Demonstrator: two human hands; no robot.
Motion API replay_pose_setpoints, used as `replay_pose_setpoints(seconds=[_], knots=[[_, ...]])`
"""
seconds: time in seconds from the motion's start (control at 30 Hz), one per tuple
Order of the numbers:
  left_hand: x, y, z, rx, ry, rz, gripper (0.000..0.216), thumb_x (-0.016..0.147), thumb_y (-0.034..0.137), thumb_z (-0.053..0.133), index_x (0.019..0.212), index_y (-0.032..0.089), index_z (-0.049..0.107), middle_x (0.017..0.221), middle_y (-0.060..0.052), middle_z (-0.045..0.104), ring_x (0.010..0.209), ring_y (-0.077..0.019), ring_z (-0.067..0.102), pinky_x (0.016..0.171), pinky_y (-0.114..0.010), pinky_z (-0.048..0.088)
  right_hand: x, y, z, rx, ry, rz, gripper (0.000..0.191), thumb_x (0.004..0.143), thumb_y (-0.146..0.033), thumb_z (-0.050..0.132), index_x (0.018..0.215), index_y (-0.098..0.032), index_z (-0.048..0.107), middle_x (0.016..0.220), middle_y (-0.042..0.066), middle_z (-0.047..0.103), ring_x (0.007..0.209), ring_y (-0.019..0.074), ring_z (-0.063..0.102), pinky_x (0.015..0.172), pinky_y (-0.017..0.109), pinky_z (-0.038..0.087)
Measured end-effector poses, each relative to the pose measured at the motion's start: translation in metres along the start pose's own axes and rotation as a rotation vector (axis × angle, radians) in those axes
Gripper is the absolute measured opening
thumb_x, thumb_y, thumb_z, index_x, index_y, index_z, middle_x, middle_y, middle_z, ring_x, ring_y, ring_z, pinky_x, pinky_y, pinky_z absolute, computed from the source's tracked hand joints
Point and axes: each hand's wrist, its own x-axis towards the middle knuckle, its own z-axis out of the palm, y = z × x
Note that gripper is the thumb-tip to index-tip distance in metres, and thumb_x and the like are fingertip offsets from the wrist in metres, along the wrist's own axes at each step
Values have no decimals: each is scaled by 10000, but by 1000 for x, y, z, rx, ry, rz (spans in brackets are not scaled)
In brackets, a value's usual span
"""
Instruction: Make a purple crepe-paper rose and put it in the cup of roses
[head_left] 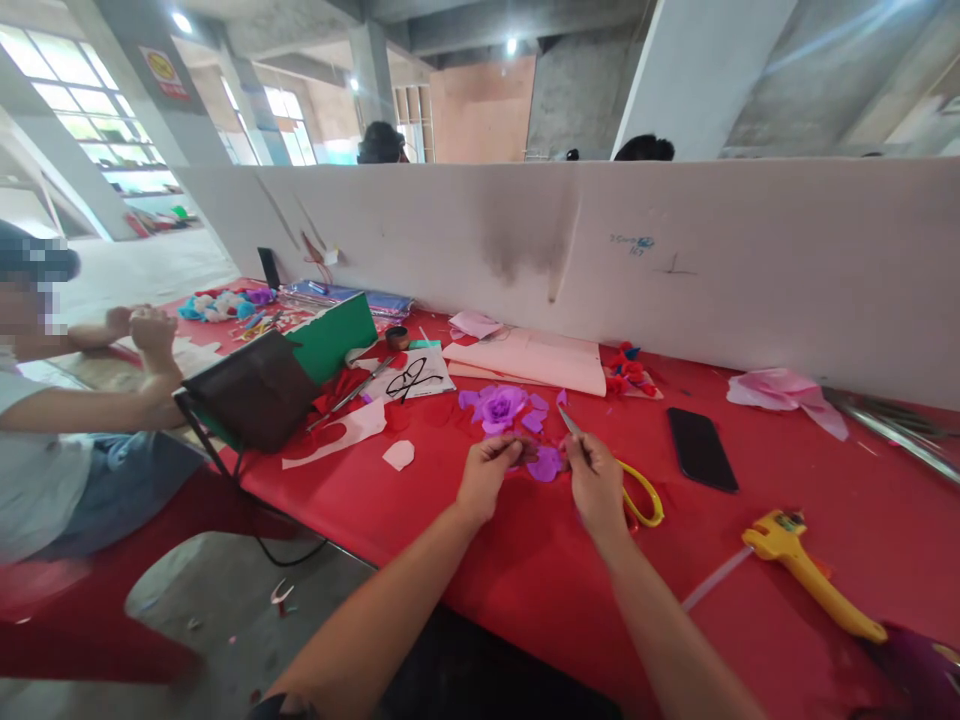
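Observation:
Both my hands are close together over the red tabletop, with a thin purple petal [546, 464] between them. My left hand [484, 478] is closed, thumb and fingers pinched at the petal's left side. My right hand [598, 485] is closed around scissors; their blade points forward past the fingers, and a yellow handle [646, 496] sticks out to the right. The right fingertips are close to the petal's right edge; whether they touch it I cannot tell. Just beyond lies a purple paper flower [501, 408], with loose purple petals [535, 415] beside it.
A black phone [702, 448] and a yellow glue gun [814, 575] lie to the right. Pink paper sheets [536, 360], eyeglasses [412, 379] and paper scraps [399, 456] lie farther off. A brown panel [255, 390] stands left, near a seated person [90, 420]. A white partition [420, 230] closes the back.

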Motion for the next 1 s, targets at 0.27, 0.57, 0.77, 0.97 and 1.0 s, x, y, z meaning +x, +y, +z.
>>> replay_pose_setpoints(seconds=[0.27,0.57,0.77,0.97,1.0], knots=[[37,10,19,-69,-60,-90,326,566,355,801,739,99,696,650,-59,682,586,-149,631,701,-306,495,14,-5,12,59,-25,66,320,779,-500,589,758,-181,583,686,8,613,627,160,546,601,267,426],[46,-7,13,-97,-132,-57,280,651,374,738,735,118,662,549,17,560,492,-56,471,528,-204,338,9,14,7,-11,9,47,375,764,-473,629,1000,-182,634,844,62,668,692,177,595,636,293,477],[39,-12,17,-53,-155,-100,394,594,471,753,727,108,677,599,-21,614,533,-89,504,586,-243,377,10,10,2,-87,39,-9,344,750,-461,639,930,-172,688,852,84,698,721,208,632,699,349,502],[35,-11,21,18,-187,-119,445,542,548,745,652,126,656,562,-2,597,508,-86,493,571,-246,380,8,4,2,-165,52,-65,356,753,-495,622,870,-171,709,864,95,706,757,224,642,738,347,487],[34,-11,22,20,-183,-129,448,537,554,742,642,128,647,554,-1,595,498,-88,490,561,-248,378,8,5,1,-187,76,-44,369,750,-511,613,842,-166,708,826,94,705,726,222,638,716,340,483]])
